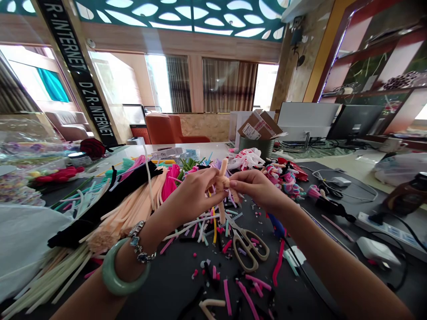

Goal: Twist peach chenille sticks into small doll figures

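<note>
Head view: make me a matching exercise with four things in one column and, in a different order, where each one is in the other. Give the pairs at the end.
Things
1. peach chenille-stem piece
2. scissors
3. green bangle
4. cardboard box

Places
A. around the left forearm
B. at the mouth of a green bin
C. between the fingers of the left hand and right hand
D. lying among short colored offcuts on the dark tabletop

Pairs: 1-C, 2-D, 3-A, 4-B
</note>
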The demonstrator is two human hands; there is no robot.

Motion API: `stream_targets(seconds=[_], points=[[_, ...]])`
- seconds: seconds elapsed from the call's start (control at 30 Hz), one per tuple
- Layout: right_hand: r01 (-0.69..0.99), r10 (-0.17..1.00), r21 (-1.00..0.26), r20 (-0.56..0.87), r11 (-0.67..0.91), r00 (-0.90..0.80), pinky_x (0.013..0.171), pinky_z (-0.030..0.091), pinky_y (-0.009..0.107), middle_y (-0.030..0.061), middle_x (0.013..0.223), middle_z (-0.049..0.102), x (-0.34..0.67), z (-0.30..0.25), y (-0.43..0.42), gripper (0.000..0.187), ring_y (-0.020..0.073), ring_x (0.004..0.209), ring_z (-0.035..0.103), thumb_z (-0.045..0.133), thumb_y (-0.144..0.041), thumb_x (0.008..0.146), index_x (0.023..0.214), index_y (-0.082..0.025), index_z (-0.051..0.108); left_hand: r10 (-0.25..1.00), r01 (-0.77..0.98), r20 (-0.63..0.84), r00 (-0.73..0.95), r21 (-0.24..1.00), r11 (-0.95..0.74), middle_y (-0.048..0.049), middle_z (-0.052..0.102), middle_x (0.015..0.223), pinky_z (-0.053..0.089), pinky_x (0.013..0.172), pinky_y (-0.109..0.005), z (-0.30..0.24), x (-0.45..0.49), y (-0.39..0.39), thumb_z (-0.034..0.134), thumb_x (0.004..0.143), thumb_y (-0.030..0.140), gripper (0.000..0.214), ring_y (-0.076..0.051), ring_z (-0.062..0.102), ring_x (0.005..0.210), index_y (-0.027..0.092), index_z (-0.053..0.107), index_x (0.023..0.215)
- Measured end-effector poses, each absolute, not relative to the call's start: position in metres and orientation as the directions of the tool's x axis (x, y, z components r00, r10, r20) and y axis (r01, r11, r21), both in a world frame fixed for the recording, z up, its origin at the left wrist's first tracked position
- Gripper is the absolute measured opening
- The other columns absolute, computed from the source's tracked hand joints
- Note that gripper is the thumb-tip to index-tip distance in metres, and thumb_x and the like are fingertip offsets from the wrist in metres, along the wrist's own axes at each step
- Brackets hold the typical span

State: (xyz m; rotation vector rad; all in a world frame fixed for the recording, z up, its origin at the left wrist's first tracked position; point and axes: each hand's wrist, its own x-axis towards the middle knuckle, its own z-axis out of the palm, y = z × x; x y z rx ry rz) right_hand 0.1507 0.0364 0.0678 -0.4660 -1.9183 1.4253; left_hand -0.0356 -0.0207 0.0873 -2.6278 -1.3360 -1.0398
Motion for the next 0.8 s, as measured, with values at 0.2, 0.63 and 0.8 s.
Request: stream_targets(seconds=[0.2, 0.63, 0.8], points=[[-0.129, 0.640, -0.957, 0.270, 0.258, -0.719, 0.048, 0.034, 0.019, -0.0034, 0.054, 0.053, 0.149, 0.064, 0.039, 0.023, 0.0055, 0.048, 0.046, 0.063, -0.034, 0.081, 0.075, -0.013, 0.065, 0.860, 0.746, 0.387, 0.333, 0.449, -0.491, 0.0070, 0.039, 0.056, 0.027, 0.049, -0.022, 0.090, -0.038, -0.022, 0.056, 0.080, 0.028, 0.017, -0.007, 0.035, 0.048, 0.017, 0.047, 0.070], [0.116, 0.728, -0.932, 0.187, 0.344, -0.660, 0.041, 0.028, 0.019, -0.0012, 0.057, 0.057, 0.151, 0.076, 0.029, 0.027, 0.0049, 0.045, 0.041, 0.068, -0.035, 0.072, 0.084, -0.011, 0.072, 0.861, 0.730, 0.250, 0.444, 0.455, -0.509, 0.0066, 0.035, 0.058, 0.025, 0.049, -0.023, 0.096, -0.046, -0.024, 0.058, 0.081, 0.041, 0.029, -0.009, 0.037, 0.053, 0.018, 0.043, 0.071], [0.121, 0.731, -0.928, 0.193, 0.353, -0.655, 0.042, 0.028, 0.020, -0.0008, 0.058, 0.058, 0.150, 0.074, 0.029, 0.030, 0.0046, 0.045, 0.040, 0.068, -0.034, 0.072, 0.089, -0.010, 0.072, 0.866, 0.750, 0.263, 0.425, 0.433, -0.500, 0.0062, 0.037, 0.058, 0.026, 0.050, -0.023, 0.096, -0.046, -0.025, 0.059, 0.080, 0.041, 0.029, -0.010, 0.039, 0.055, 0.018, 0.044, 0.071]])
